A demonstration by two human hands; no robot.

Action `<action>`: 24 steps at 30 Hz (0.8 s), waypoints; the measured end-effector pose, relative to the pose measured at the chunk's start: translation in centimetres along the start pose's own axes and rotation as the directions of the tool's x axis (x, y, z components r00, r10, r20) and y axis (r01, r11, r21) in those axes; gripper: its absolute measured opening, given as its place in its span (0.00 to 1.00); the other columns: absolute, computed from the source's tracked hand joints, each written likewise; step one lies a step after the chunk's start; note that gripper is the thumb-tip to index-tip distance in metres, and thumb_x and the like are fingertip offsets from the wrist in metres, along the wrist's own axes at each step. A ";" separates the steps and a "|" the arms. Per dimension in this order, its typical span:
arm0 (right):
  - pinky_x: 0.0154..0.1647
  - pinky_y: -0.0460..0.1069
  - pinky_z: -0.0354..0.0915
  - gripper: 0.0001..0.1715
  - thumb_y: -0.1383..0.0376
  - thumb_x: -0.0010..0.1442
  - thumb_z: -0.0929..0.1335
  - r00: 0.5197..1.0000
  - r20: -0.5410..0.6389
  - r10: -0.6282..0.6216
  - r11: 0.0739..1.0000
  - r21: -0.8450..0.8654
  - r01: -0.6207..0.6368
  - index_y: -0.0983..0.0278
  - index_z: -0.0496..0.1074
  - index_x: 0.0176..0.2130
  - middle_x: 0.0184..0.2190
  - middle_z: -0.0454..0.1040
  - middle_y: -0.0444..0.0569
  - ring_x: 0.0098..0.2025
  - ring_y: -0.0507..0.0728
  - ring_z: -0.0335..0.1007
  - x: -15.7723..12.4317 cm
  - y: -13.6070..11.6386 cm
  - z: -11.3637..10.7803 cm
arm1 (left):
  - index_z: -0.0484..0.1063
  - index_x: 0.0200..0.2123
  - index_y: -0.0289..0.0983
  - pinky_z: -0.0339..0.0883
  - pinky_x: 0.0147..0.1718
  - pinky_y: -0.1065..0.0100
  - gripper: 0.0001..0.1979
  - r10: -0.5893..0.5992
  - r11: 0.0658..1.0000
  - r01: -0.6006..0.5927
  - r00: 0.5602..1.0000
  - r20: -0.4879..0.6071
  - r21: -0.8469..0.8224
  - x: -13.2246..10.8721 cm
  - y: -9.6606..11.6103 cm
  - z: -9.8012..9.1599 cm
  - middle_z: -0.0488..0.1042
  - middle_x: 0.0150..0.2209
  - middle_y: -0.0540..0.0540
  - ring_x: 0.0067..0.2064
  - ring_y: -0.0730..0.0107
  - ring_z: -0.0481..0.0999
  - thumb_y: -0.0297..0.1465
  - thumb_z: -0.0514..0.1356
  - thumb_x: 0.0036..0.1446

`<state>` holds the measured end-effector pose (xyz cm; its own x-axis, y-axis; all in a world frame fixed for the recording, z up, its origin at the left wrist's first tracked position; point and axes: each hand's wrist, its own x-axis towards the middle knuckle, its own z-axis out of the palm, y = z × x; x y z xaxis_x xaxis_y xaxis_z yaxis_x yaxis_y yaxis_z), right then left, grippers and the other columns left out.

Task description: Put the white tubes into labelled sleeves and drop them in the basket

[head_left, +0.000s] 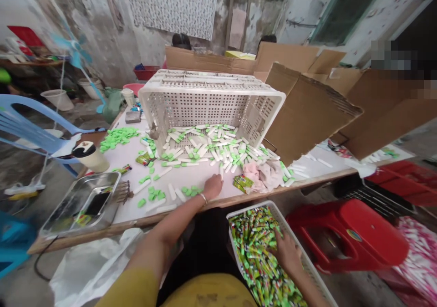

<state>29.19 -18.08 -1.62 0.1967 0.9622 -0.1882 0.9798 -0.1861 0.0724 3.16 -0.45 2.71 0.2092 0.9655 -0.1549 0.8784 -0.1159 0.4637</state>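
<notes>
My left hand (213,186) rests at the table's near edge with its fingers curled together. A white tube (221,171) lies at its fingertips and seems pinched there. Loose green caps (191,190) and bare white tubes (171,192) lie just left of it. My right hand (287,251) is over a white basket (271,204) on my right, its fingers apart and touching the tubes in green printed wrappers (256,252) that fill it. On the table, a white crate (211,84) lies on its side, with many green-capped white tubes (218,145) spilling from its mouth.
A pink cloth (264,176) and a green wrapper (242,183) lie right of my left hand. Further left are a metal tray (114,179), a cup (92,157) and a pile of green caps (119,138). Cardboard (307,111) stands behind; a red stool (362,234) is beside the basket.
</notes>
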 end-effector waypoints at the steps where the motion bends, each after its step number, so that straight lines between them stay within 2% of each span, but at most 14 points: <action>1: 0.39 0.55 0.58 0.25 0.63 0.51 0.67 0.999 -0.043 0.017 1.000 0.001 -0.017 0.63 0.66 0.50 0.49 0.68 0.59 0.49 0.65 0.64 0.7 0.5 -0.3 | 0.63 0.44 0.33 0.60 0.42 0.64 0.13 -0.027 1.000 0.027 1.000 -0.010 0.008 1.4 -0.1 0.1 0.66 0.45 0.37 0.46 0.61 0.68 0.33 0.47 0.59; 3: 0.40 0.54 0.57 0.17 0.62 0.55 0.64 0.987 -0.154 -0.033 0.998 0.040 0.040 0.62 0.69 0.45 0.46 0.70 0.57 0.47 0.62 0.65 2.7 0.2 -1.9 | 0.61 0.47 0.32 0.60 0.43 0.61 0.16 -0.078 0.997 0.079 0.996 -0.029 0.015 3.7 0.1 0.5 0.64 0.46 0.34 0.48 0.57 0.67 0.34 0.49 0.58; 6: 0.38 0.50 0.54 0.13 0.63 0.59 0.61 0.943 -0.301 -0.140 0.977 0.111 0.180 0.62 0.73 0.37 0.38 0.73 0.53 0.42 0.58 0.66 7.1 -2.3 -5.3 | 0.59 0.48 0.32 0.61 0.43 0.60 0.19 -0.132 0.991 0.133 0.990 -0.050 0.004 5.7 0.8 1.4 0.63 0.47 0.33 0.48 0.55 0.67 0.36 0.52 0.56; 8: 0.39 0.49 0.53 0.12 0.65 0.59 0.61 0.920 -0.353 -0.170 0.962 0.142 0.233 0.63 0.73 0.36 0.36 0.73 0.52 0.41 0.57 0.66 10.2 -4.8 -6.8 | 0.59 0.48 0.32 0.61 0.43 0.61 0.17 -0.151 0.989 0.150 0.987 -0.064 -0.012 6.2 1.0 1.8 0.64 0.46 0.34 0.48 0.56 0.67 0.32 0.53 0.56; 11: 0.39 0.51 0.53 0.11 0.66 0.57 0.62 0.906 -0.379 -0.190 0.955 0.144 0.260 0.64 0.73 0.37 0.37 0.73 0.54 0.42 0.59 0.65 14.2 -7.9 -7.4 | 0.60 0.46 0.32 0.60 0.43 0.62 0.13 -0.147 0.989 0.143 0.985 -0.095 -0.049 6.2 0.3 1.9 0.66 0.43 0.35 0.46 0.59 0.68 0.25 0.49 0.56; 16: 0.41 0.56 0.54 0.16 0.61 0.52 0.67 0.950 -0.289 -0.118 0.970 0.169 0.172 0.68 0.71 0.39 0.39 0.72 0.59 0.45 0.64 0.64 17.8 -9.8 -6.2 | 0.63 0.42 0.34 0.60 0.43 0.64 0.10 -0.065 0.990 0.042 0.982 -0.175 -0.131 4.0 -2.4 0.4 0.68 0.42 0.39 0.45 0.62 0.68 0.25 0.49 0.56; 18: 0.40 0.55 0.55 0.12 0.62 0.51 0.68 0.961 -0.254 -0.109 0.965 0.207 0.164 0.68 0.72 0.36 0.37 0.73 0.57 0.43 0.63 0.65 18.5 -9.6 -5.8 | 0.64 0.40 0.36 0.61 0.41 0.67 0.09 -0.046 0.984 0.010 0.979 -0.200 -0.175 2.5 -3.5 -0.2 0.69 0.40 0.43 0.42 0.67 0.70 0.27 0.50 0.56; 22: 0.34 0.50 0.57 0.10 0.61 0.52 0.67 0.971 -0.225 -0.086 0.942 0.298 0.153 0.65 0.75 0.29 0.28 0.75 0.52 0.33 0.58 0.68 19.5 -8.5 -5.6 | 0.64 0.41 0.36 0.64 0.30 0.71 0.10 -0.081 0.949 0.009 0.973 -0.215 -0.314 -0.5 -5.3 -0.1 0.69 0.26 0.50 0.28 0.73 0.70 0.28 0.47 0.57; 24: 0.32 0.49 0.57 0.11 0.60 0.52 0.67 0.967 -0.242 -0.076 0.921 0.354 0.161 0.63 0.76 0.28 0.26 0.75 0.51 0.31 0.57 0.68 19.6 -7.9 -5.5 | 0.66 0.39 0.35 0.64 0.31 0.70 0.09 -0.073 0.918 -0.032 0.966 -0.247 -0.396 -1.7 -5.9 0.3 0.69 0.26 0.51 0.28 0.72 0.70 0.27 0.49 0.55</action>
<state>25.13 3.37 -0.50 0.1072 0.9930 0.0495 0.9467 -0.0867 -0.3101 -2.24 -1.48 -0.03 0.0315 0.9990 0.0321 0.6293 -0.0448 0.7759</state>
